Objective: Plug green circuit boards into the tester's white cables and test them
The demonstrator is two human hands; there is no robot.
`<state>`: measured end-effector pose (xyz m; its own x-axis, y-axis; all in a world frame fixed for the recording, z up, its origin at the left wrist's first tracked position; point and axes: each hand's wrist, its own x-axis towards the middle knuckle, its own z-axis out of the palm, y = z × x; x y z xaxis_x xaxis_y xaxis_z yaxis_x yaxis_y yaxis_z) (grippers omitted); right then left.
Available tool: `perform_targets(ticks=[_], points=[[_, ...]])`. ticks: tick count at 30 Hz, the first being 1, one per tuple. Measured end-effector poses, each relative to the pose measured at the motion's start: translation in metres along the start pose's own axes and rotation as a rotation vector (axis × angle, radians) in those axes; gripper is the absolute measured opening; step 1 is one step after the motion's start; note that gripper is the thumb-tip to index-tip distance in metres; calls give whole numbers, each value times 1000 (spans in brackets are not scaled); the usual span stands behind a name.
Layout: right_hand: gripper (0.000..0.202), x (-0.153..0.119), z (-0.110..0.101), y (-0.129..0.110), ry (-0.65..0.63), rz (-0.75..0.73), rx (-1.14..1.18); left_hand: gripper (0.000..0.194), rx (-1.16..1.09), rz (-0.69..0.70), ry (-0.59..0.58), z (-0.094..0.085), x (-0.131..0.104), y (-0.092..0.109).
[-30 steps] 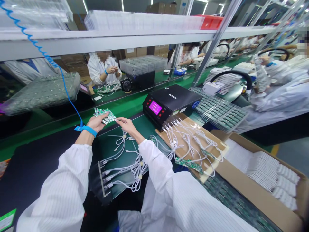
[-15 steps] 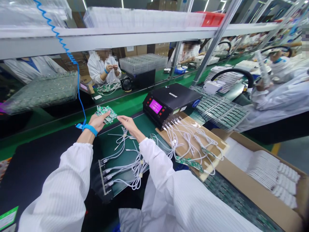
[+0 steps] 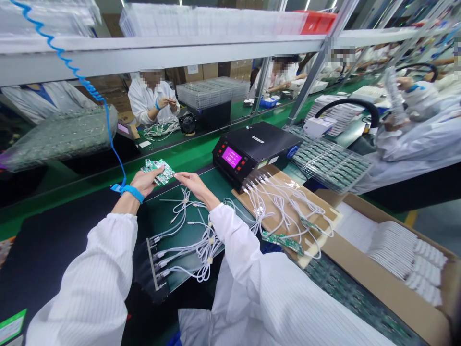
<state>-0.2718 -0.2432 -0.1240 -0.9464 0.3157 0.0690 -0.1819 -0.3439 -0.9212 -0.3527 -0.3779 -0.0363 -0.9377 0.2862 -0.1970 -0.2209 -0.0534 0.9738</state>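
Observation:
My left hand point(image 3: 143, 183), with a blue strap point(image 3: 132, 193) around its wrist, grips several green circuit boards point(image 3: 163, 174) in a loose stack, thumb on top. At the stack's right edge, the thumb and fingertips of my right hand point(image 3: 194, 185) are pinched together on the corner of a board. Their exact hold is too small to make out. Below both hands, white cables point(image 3: 209, 240) lie bundled on the green bench, plugged into a black connector block point(image 3: 153, 264).
Right of my hands sits a black tester point(image 3: 257, 146) with a lit purple screen. Its white cables cross a cardboard sheet point(image 3: 324, 214), with circuit boards point(image 3: 283, 240) attached. A carton point(image 3: 360, 259) holds white cable-like pieces. A blue coiled cord point(image 3: 108, 120) hangs at left. Co-workers sit opposite.
The camera view has shifted slightly, and the blue cord hangs further left in it. Both hands stay at the circuit boards with almost the same grip.

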Motion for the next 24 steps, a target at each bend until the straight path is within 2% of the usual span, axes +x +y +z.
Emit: perform_targets(ticks=[5, 11, 15, 20, 24], points=[[28, 2, 0, 4, 117, 13, 19, 23, -11, 15, -51, -1, 0, -3], [30, -1, -4, 1, 22, 37, 91, 23, -11, 16, -70, -1, 0, -3], [30, -5, -7, -4, -43, 30, 59, 24, 41, 25, -56, 0, -2, -3], [32, -7, -4, -4, 46, 9, 43, 29, 36, 36, -55, 2, -3, -4], [31, -6, 0, -3, 35, 18, 61, 31, -26, 43, 16, 5, -5, -1]])
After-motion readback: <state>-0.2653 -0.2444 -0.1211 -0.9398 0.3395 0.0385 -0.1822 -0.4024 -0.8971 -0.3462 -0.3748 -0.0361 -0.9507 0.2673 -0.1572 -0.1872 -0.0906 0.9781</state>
